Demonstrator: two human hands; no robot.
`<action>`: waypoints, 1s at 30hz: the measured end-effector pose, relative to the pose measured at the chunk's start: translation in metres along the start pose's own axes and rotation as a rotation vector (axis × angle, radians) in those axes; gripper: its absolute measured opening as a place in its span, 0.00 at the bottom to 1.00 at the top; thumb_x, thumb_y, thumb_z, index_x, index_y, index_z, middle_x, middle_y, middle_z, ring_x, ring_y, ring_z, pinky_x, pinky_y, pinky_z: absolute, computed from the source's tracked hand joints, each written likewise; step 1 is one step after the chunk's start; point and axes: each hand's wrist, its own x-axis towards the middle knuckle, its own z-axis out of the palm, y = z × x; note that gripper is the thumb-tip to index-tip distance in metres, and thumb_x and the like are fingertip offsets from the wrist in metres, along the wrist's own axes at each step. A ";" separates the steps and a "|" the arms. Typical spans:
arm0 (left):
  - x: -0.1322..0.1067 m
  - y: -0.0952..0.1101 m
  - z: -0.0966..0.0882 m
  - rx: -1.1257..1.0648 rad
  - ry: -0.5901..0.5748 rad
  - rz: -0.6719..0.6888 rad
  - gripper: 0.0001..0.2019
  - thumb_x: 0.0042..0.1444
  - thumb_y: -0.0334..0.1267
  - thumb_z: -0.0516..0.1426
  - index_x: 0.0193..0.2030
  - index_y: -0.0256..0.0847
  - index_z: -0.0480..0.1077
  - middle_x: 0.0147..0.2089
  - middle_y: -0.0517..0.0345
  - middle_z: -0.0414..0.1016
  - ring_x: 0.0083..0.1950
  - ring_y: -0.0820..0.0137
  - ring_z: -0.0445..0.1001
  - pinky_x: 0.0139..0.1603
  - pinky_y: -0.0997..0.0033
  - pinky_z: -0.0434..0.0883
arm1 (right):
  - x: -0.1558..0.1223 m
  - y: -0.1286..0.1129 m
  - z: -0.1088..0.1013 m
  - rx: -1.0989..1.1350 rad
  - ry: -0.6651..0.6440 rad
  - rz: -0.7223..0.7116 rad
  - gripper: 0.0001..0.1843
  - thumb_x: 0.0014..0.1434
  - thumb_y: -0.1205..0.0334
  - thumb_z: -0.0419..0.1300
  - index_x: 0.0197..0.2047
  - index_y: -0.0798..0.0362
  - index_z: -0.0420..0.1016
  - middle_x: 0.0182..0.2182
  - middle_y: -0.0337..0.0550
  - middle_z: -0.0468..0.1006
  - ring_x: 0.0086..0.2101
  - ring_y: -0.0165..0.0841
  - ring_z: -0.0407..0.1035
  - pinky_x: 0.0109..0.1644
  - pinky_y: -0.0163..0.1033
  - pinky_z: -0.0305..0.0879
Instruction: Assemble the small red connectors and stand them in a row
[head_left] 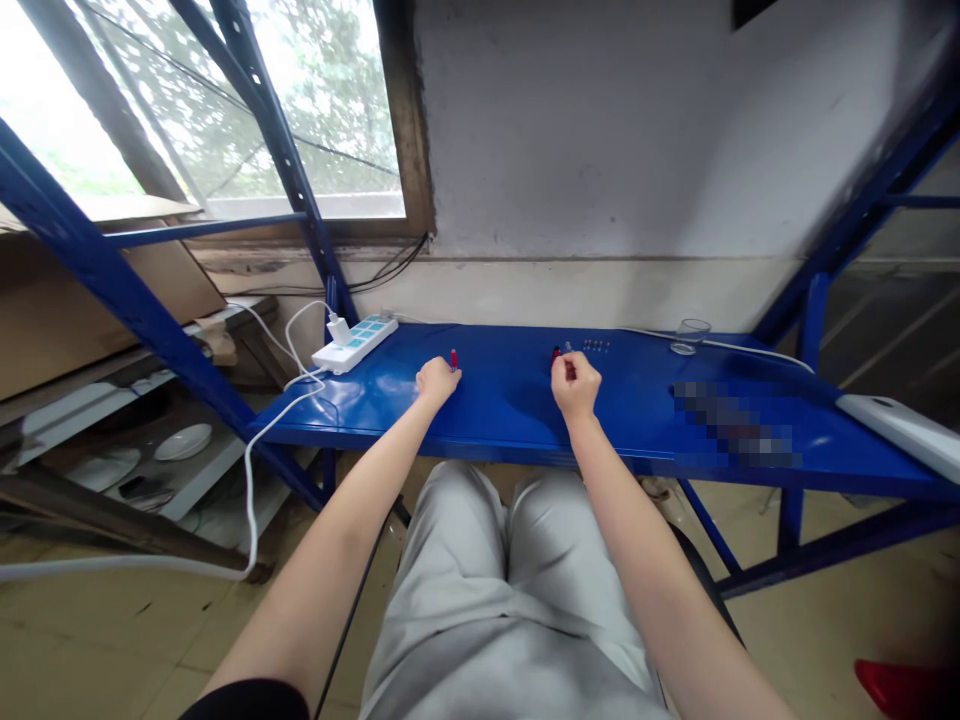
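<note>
On the glossy blue metal surface (pixel 502 400), tiny pale pieces (pixel 597 346) could scatter if the right hand (pixel 576 384), its hold unclear, brushes them, while the left hand's (pixel 438 379) fingers grip a small red cylinder (pixel 454 357).

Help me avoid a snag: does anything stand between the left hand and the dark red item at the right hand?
Nothing visible: bare blue tabletop runs from the left hand, with a small red item at its fingertips, to the dark red item at the right hand.

Glossy painted-metal tabletop (pixel 502 410) (smooth plastic power strip (pixel 358 346)), matt cloth trousers (pixel 459 535)
</note>
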 end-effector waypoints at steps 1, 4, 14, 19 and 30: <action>-0.003 0.001 -0.001 -0.002 0.015 0.044 0.11 0.51 0.45 0.54 0.33 0.40 0.71 0.37 0.50 0.76 0.43 0.61 0.73 0.42 0.67 0.67 | 0.002 0.003 -0.002 0.001 0.064 0.067 0.13 0.57 0.57 0.46 0.27 0.53 0.65 0.20 0.41 0.67 0.22 0.30 0.62 0.29 0.34 0.57; -0.017 0.013 -0.002 -0.023 0.045 0.262 0.14 0.56 0.45 0.49 0.33 0.40 0.71 0.34 0.51 0.75 0.40 0.64 0.73 0.41 0.69 0.66 | 0.008 0.008 -0.008 -0.060 0.151 0.275 0.14 0.59 0.57 0.42 0.34 0.54 0.65 0.25 0.44 0.69 0.27 0.32 0.65 0.33 0.36 0.58; -0.067 0.087 0.032 -0.056 -0.116 0.795 0.25 0.59 0.39 0.44 0.64 0.42 0.50 0.60 0.47 0.60 0.56 0.59 0.61 0.53 0.58 0.62 | 0.005 0.021 -0.005 -0.493 -0.207 0.579 0.19 0.50 0.64 0.50 0.47 0.58 0.67 0.46 0.59 0.68 0.49 0.48 0.57 0.47 0.51 0.53; -0.066 0.115 0.051 0.017 -0.157 0.737 0.29 0.58 0.36 0.43 0.67 0.44 0.41 0.63 0.46 0.54 0.58 0.56 0.57 0.53 0.53 0.60 | 0.003 0.022 -0.004 -0.529 -0.347 0.540 0.18 0.50 0.64 0.51 0.43 0.59 0.73 0.45 0.59 0.69 0.48 0.48 0.58 0.48 0.53 0.52; -0.064 0.133 0.063 0.082 -0.026 0.669 0.22 0.57 0.28 0.43 0.58 0.40 0.59 0.55 0.45 0.64 0.54 0.58 0.60 0.51 0.55 0.59 | 0.006 0.025 -0.001 -0.532 -0.421 0.523 0.18 0.51 0.63 0.52 0.44 0.58 0.73 0.45 0.59 0.70 0.48 0.48 0.60 0.48 0.52 0.53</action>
